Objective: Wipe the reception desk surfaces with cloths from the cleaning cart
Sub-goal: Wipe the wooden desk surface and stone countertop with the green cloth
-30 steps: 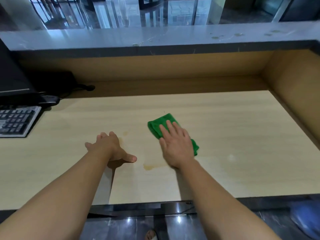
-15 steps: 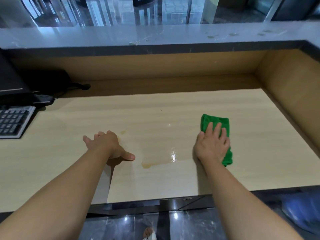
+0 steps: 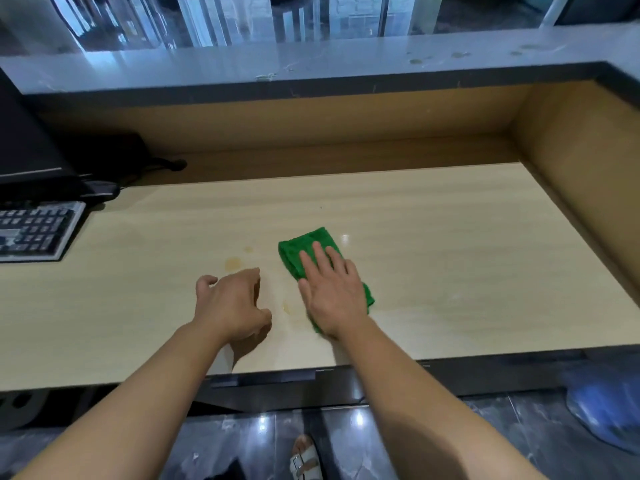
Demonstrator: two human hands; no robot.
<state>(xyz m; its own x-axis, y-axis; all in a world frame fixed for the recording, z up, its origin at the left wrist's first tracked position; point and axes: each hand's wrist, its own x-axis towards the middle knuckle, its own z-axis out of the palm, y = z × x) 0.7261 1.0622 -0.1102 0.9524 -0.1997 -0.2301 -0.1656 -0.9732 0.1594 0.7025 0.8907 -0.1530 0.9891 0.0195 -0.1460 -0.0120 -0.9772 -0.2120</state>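
A folded green cloth (image 3: 308, 249) lies on the light wooden desk (image 3: 450, 258) near its middle. My right hand (image 3: 334, 292) presses flat on the cloth with straight fingers, covering its near half. My left hand (image 3: 230, 303) hovers just left of it, above the desk, with loosely curled fingers and holds nothing. Yellowish stains (image 3: 233, 262) mark the wood beyond my left hand, and a fainter one (image 3: 287, 307) lies between my hands.
A keyboard (image 3: 34, 230) and a dark monitor base (image 3: 41, 168) stand at the left. A raised grey counter ledge (image 3: 311, 60) with smudges runs along the back. A wooden side wall (image 3: 581, 174) closes the right. A blue object (image 3: 609, 414) sits on the floor.
My right hand slid the cloth from the right back to the middle of the desk. My left hand lifted off the surface and its fingers curled.
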